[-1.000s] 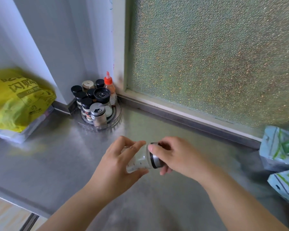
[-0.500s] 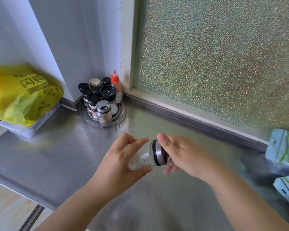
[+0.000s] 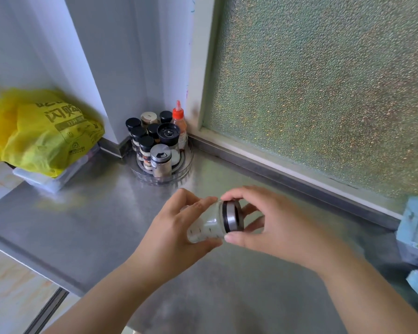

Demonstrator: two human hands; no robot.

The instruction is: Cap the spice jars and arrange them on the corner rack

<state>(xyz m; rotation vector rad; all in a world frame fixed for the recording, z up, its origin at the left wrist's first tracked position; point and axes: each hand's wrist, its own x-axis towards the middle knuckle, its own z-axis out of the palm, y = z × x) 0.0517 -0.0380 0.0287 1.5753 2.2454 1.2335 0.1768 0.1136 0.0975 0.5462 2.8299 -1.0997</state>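
Clear glass spice jar lies sideways above the steel counter — the left hand wraps its body, the right hand pinches its silver cap between thumb and finger. At 11 o'clock, well apart, the round corner rack holds capped jars — a yellow bag sits at 10 o'clock

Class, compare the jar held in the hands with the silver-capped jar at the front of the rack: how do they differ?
The held jar lies sideways above the counter; the rack jar stands upright. The left hand grips the held jar while the right hand pinches its cap; nothing touches the rack jar. Both have silver caps and clear bodies.
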